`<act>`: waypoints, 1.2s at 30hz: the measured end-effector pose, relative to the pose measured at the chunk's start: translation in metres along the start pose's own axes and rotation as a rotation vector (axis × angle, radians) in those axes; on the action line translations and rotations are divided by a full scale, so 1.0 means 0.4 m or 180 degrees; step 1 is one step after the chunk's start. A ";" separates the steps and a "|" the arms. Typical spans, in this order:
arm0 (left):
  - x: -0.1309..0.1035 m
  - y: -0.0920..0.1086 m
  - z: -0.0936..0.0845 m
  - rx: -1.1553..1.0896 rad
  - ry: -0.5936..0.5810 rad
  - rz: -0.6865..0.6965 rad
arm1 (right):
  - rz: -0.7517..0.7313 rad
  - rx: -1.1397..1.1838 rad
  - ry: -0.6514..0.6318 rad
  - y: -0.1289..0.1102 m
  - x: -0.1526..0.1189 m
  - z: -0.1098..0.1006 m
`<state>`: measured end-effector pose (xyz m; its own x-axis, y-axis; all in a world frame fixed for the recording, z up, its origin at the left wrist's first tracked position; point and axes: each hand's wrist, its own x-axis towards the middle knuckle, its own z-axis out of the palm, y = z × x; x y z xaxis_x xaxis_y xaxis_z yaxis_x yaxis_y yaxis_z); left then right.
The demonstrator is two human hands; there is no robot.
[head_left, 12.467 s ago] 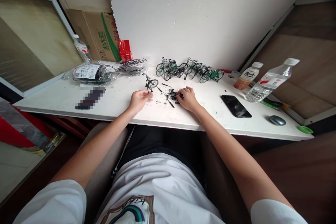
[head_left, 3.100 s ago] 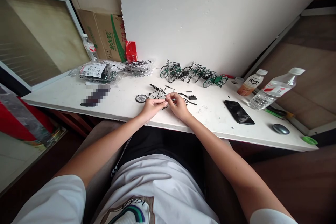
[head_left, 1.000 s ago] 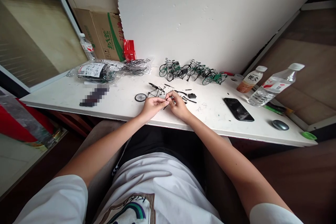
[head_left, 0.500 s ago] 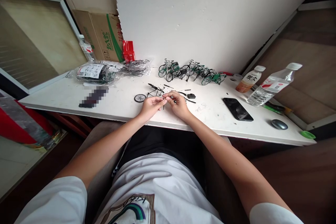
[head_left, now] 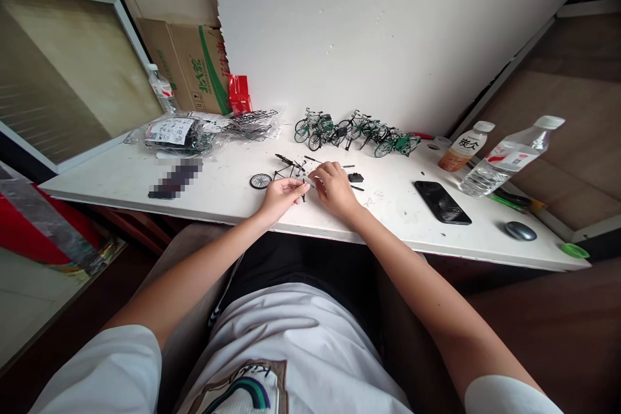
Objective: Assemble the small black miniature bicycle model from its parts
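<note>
My left hand (head_left: 284, 197) is closed in a pinch over the front of the table. A small black part (head_left: 304, 198) pokes out below its fingertips; its exact kind is too small to tell. Just right of it hovers my right hand (head_left: 336, 193), fingers bent and slightly apart, with nothing visible in them. Behind the left hand lies a partly assembled black model bicycle (head_left: 284, 168) with one spoked wheel (head_left: 261, 181). Beyond the right hand are a small black box-like piece (head_left: 356, 178) and thin black rods (head_left: 356, 188). Some loose parts are hidden by the hands.
Several finished model bicycles (head_left: 361, 129) stand along the wall. Bagged parts (head_left: 169, 136) lie at the back left, near a cardboard box (head_left: 189, 71). On the right are a phone (head_left: 442, 202), a water bottle (head_left: 509, 158), a drink bottle (head_left: 466, 145) and a mouse (head_left: 521, 230).
My right hand has come away from the left fingertips, shifting slightly right and up, its fingers loosening. My left hand keeps its pinch in nearly the same place.
</note>
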<state>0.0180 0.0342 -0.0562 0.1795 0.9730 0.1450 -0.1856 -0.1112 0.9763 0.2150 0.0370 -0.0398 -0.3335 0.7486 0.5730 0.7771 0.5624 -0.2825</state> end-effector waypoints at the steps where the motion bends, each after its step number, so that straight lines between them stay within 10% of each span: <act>1: -0.001 0.002 0.001 0.0026 0.0006 -0.0006 | 0.0079 -0.0158 -0.0032 0.017 0.004 -0.011; 9: -0.001 0.002 -0.002 0.0125 0.0009 -0.0051 | 0.0706 -0.0881 -0.0189 0.173 0.003 -0.069; 36: -0.004 0.006 0.000 0.0175 -0.0094 -0.0021 | 0.1578 -0.0878 -0.1203 0.224 -0.011 -0.049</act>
<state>0.0173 0.0324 -0.0539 0.2091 0.9675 0.1422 -0.1311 -0.1164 0.9845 0.2964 0.0772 -0.0525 -0.0274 0.9942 0.1042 0.9771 0.0487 -0.2072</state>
